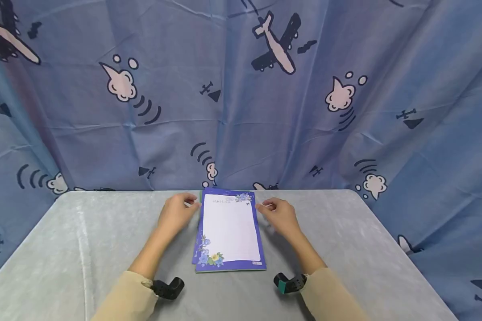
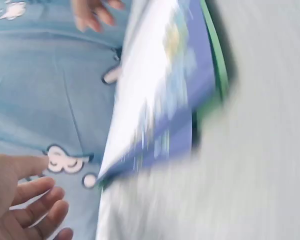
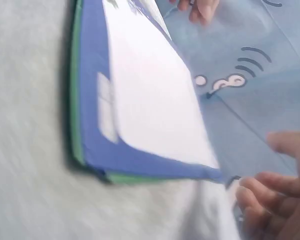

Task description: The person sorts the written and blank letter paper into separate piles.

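A small stack of purple-bordered booklets or sheets [image 1: 230, 232] lies in the middle of the table, its layers not quite lined up. The top one has a white centre, blue and yellow flowers in two corners and faint writing near its top; green edges [image 2: 220, 65] show underneath. Just off the stack's upper left side is my left hand [image 1: 177, 210], fingers loosely bent. My right hand [image 1: 280, 216] hovers by the upper right side in much the same pose. Both wrist views show a gap between the fingers and the stack, with nothing held.
The stack lies on a pale grey cloth-covered table [image 1: 116, 232]. Behind the table's far edge hangs a blue curtain [image 1: 176, 58] printed with planes and clouds. A black device is strapped to each wrist, beside beige sleeves [image 1: 126, 296].
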Available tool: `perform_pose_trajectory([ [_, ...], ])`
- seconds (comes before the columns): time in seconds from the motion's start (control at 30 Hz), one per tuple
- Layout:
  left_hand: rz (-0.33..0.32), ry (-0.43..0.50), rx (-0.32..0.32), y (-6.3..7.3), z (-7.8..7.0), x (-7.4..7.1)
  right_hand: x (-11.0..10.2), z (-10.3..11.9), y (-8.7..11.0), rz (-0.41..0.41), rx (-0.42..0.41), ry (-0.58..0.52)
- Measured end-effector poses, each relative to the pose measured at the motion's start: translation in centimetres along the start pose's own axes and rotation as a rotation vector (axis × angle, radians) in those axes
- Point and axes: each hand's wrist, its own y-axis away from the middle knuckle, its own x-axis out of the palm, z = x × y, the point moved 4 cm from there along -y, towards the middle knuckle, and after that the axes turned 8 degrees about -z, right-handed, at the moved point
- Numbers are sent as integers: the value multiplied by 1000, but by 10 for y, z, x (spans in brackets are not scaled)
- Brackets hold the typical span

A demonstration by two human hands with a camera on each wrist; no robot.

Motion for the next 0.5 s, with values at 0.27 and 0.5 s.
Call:
perform_pose_trajectory([
  [0.27, 35, 76, -131, 16, 11, 32, 25, -17, 18, 32, 118, 3],
  [0.5, 8, 97, -125, 20, 21, 42, 30, -20, 23, -9, 101, 0],
])
